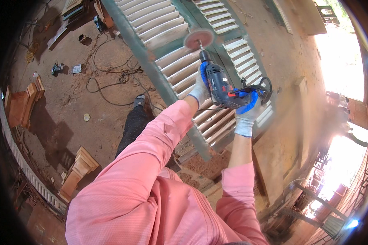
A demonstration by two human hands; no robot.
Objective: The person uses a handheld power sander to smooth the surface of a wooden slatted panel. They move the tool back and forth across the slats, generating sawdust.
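Note:
A dark blue corded power drill (220, 83) is held in both my hands above a louvred shutter. My left hand (201, 86), in a white glove with a blue palm, wraps the front of its body behind the chuck. Around the rear handle my right hand (249, 109) is closed, gloved the same way; its trigger finger is hard to make out. A round reddish sanding disc (193, 39), blurred at its edge, is fixed in the chuck over the shutter's green cross rail. The shutter (151, 56) has a worn green frame and pale slats, some bare wood.
A black cord (124, 75) lies tangled on the dusty floor at left. Stacked wooden mouldings (81, 168) and another wooden piece (22, 104) stand farther left. Small power tools (57, 68) sit on the floor. A wide wooden board (280, 159) is at right.

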